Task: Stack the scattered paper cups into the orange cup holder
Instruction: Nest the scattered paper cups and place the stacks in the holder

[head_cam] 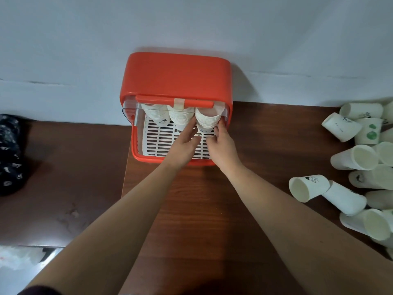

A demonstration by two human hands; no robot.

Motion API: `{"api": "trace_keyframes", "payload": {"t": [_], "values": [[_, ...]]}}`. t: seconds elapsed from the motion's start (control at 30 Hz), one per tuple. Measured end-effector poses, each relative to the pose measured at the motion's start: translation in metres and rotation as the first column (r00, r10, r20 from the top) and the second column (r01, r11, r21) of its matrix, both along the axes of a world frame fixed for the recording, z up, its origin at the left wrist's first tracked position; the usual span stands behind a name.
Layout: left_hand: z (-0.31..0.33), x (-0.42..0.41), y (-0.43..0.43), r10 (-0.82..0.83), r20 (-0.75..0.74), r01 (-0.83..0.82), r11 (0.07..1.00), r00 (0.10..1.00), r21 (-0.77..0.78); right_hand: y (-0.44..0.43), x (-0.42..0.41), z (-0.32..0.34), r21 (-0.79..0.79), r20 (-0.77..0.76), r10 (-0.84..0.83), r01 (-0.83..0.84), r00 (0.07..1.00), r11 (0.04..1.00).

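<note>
Two hands (202,138) around rightmost cup stack (207,121)

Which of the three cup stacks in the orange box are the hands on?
The rightmost stack. Both hands, left hand and right hand, meet at its bottom cup; the middle stack and left stack hang untouched.

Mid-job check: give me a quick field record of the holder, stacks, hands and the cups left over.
holder: orange cup holder against the wall, front open
stacks inside: three, side by side over the white grate
left hand: left hand on the rightmost stack
right hand: right hand on the same stack's other side
remaining: loose paper cups lying at the right of the wooden table
</note>
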State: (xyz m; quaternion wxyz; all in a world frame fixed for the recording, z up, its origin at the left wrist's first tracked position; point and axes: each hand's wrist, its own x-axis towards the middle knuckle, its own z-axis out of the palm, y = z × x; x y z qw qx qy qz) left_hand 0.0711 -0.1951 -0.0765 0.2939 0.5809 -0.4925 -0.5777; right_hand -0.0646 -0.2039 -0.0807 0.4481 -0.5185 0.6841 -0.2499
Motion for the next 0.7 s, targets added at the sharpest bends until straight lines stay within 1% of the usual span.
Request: {"api": "trace_keyframes", "payload": {"t": [0.03, 0.1, 0.17, 0.23, 0.27, 0.33, 0.43, 0.5, 0.6, 0.7], "values": [[0.002, 0.002, 0.001, 0.005, 0.013, -0.005, 1.0, 1.0, 0.017, 0.002, -0.001, 0.003, -0.003, -0.015, 0.017, -0.017, 1.0, 1.0], [0.01, 0.005, 0.003, 0.016, 0.067, -0.018, 0.999, 0.998, 0.041, 0.008, -0.006, 0.011, 0.007, 0.003, 0.056, -0.056, 0.998, 0.998], [0.018, 0.008, 0.009, 0.011, 0.155, -0.014, 1.0, 0.988, 0.013, 0.021, -0.02, 0.024, 0.01, -0.019, 0.086, -0.086, 0.996, 0.996], [0.025, 0.009, 0.018, -0.003, 0.202, 0.01, 0.999, 0.979, -0.037, 0.038, -0.046, 0.038, -0.036, -0.128, 0.101, -0.106, 0.987, 0.994], [0.028, 0.008, 0.023, -0.02, 0.213, 0.032, 0.998, 0.977, -0.057, 0.049, -0.062, 0.045, -0.071, -0.208, 0.103, -0.12, 0.973, 0.99], [0.033, 0.0, 0.033, -0.085, 0.226, 0.102, 0.992, 0.97, -0.067, 0.069, -0.099, 0.056, -0.109, -0.356, 0.086, -0.132, 0.931, 0.985], [0.044, -0.028, 0.046, -0.267, 0.248, 0.291, 0.955, 0.931, -0.063, 0.101, -0.158, 0.07, -0.114, -0.48, 0.004, -0.067, 0.877, 0.991], [0.051, -0.054, 0.052, -0.366, 0.277, 0.398, 0.915, 0.888, -0.067, 0.122, -0.194, 0.075, -0.11, -0.543, -0.035, -0.029, 0.839, 0.993], [0.061, -0.099, 0.058, -0.452, 0.326, 0.497, 0.865, 0.83, -0.065, 0.15, -0.236, 0.076, -0.043, -0.608, -0.059, 0.042, 0.791, 0.998], [0.063, -0.145, 0.063, -0.511, 0.397, 0.564, 0.825, 0.762, -0.02, 0.168, -0.268, 0.066, -0.011, -0.668, -0.029, 0.029, 0.744, 1.0]]}}
